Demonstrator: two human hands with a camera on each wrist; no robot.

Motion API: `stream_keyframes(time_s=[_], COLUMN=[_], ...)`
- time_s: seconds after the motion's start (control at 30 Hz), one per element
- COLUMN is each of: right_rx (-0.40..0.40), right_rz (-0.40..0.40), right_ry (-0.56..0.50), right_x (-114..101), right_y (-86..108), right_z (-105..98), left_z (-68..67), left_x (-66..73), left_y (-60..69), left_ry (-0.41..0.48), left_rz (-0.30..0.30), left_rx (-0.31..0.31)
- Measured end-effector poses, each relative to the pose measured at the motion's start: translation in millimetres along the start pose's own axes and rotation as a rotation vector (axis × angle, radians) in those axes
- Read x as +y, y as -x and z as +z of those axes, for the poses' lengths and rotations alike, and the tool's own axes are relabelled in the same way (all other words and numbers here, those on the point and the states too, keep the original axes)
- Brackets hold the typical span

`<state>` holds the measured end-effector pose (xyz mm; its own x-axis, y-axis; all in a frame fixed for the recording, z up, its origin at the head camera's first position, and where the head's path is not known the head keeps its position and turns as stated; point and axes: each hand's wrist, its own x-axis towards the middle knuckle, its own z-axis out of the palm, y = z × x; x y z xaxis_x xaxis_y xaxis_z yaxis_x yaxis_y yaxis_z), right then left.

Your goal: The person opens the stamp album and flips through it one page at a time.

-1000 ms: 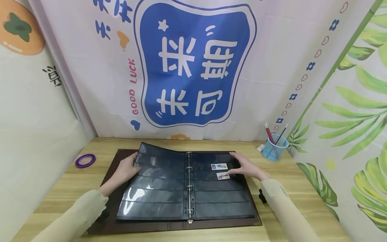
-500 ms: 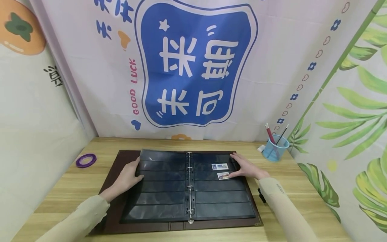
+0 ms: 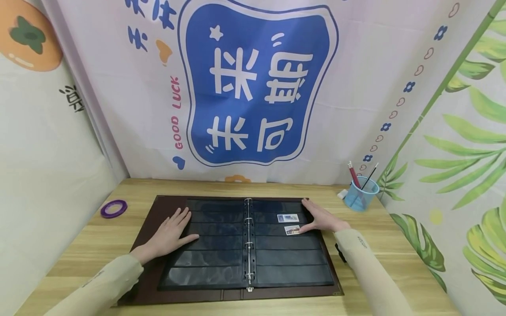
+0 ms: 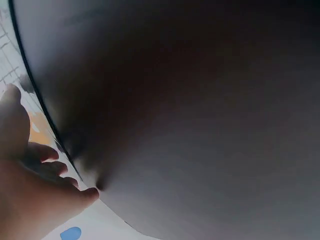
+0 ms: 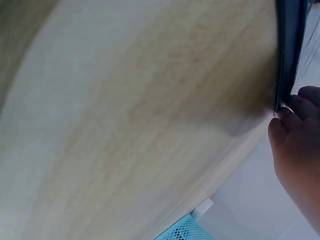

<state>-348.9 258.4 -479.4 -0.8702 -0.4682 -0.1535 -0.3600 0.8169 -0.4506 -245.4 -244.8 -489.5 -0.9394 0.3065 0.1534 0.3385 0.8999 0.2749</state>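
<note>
Wood-grained tabletop point(image 3: 75, 250) bears a ring binder point(image 3: 197, 296), hands point(image 3: 168, 233) point(image 3: 322, 217) at glossy pages point(image 3: 292, 255).

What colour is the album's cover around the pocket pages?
Dark reddish brown; the cover shows best in the head view.

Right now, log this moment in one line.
ring binder: open | left hand: spread at outer edge, left page | right hand: at outer edge, right page | stamps: two, right page

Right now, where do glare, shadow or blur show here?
Head: soft glare on the left black plastic pocket page; left wrist: most of the frame dim and blurred; right wrist: blurred pale wooden tabletop, shadowed near the right hand.
</note>
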Motion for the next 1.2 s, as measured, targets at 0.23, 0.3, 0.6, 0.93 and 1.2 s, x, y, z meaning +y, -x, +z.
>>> stream_keyframes(time_s=[0.23, 0.3, 0.6, 0.93, 1.2], right_rx=[0.011, 0.022, 0.114, 0.128, 0.162], right_rz=[-0.003, -0.006, -0.041, -0.063, -0.09], right_ry=[0.022, 0.024, 0.121, 0.084, -0.003], right_x=[-2, -3, -4, -8, -15], right_y=[1.3, 1.7, 4.3, 8.1, 13.6], right_z=[1, 1, 1, -4, -6], left_z=[1.7, 1.9, 5.5, 6.4, 7.9], left_x=[0.4, 0.0, -2.3, -1.1, -1.7], left_y=[3.4, 3.4, 2.9, 3.2, 3.0], left_ry=[-0.045, -0.046, -0.053, -0.046, -0.054], left_rz=[-0.007, -0.009, -0.014, -0.019, -0.024], left_rx=[-0.04, -0.042, -0.04, -0.045, -0.044])
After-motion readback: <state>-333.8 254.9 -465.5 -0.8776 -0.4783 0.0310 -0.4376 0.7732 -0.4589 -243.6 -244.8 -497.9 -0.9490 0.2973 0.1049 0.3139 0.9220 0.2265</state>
